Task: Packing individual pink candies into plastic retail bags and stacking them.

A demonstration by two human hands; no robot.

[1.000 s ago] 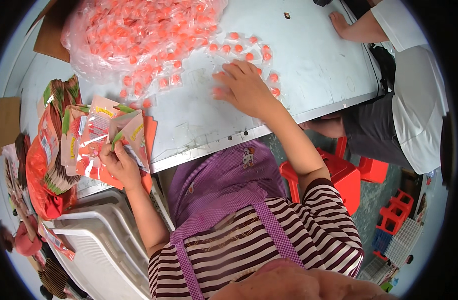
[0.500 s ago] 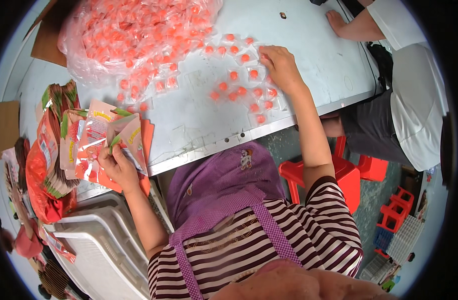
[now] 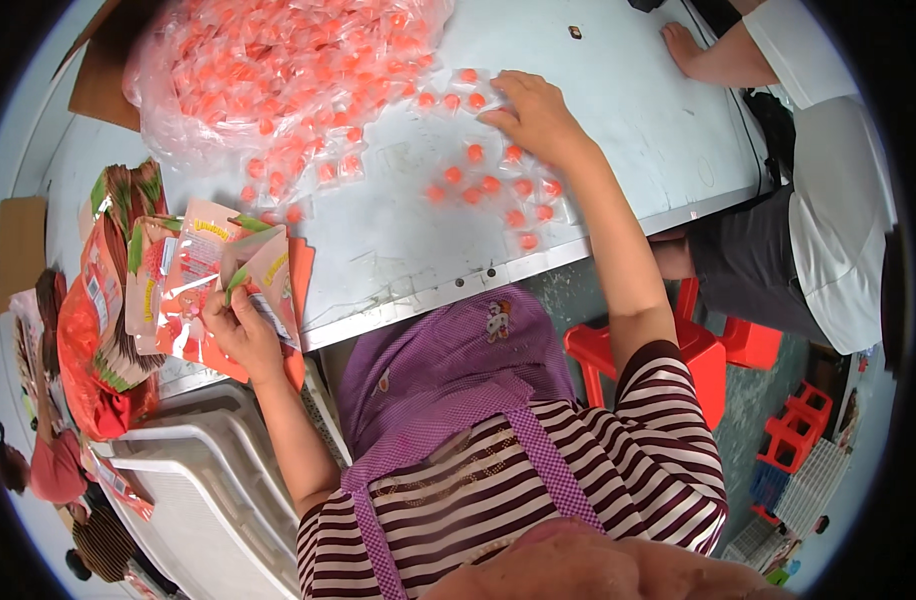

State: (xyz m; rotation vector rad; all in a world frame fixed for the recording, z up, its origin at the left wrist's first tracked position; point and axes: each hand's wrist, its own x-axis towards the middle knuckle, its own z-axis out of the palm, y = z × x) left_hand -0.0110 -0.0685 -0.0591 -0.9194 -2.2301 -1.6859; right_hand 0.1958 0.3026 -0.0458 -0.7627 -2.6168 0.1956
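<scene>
At the table's near left edge, my left hand [image 3: 246, 335] pinches the edge of a printed red and pink pouch [image 3: 263, 268]. Its mouth gapes slightly. More such pouches [image 3: 193, 285] lie fanned beside it. Farther right, my right hand [image 3: 540, 118] reaches over the table, palm down, its thumb and fingers apart next to small orange-red candies in clear wrappers [image 3: 468, 100]. Nothing shows in its grasp, though its underside is hidden. Several more wrapped candies [image 3: 490, 184] lie scattered between that hand and the table's front edge.
A big clear bag [image 3: 278, 70] spills a heap of wrapped candies at the far left. Pouch stacks in a red bag [image 3: 88, 340] hang by the left edge. White trays [image 3: 193, 480] stand below. Another person's hand [image 3: 683, 45] rests at the far right. Red stools [image 3: 693, 365] stand below.
My right hand has shifted slightly left and away from me, with its thumb now spread from the fingers. A candy near its fingertips is now hidden or moved. My left hand still holds the pouch.
</scene>
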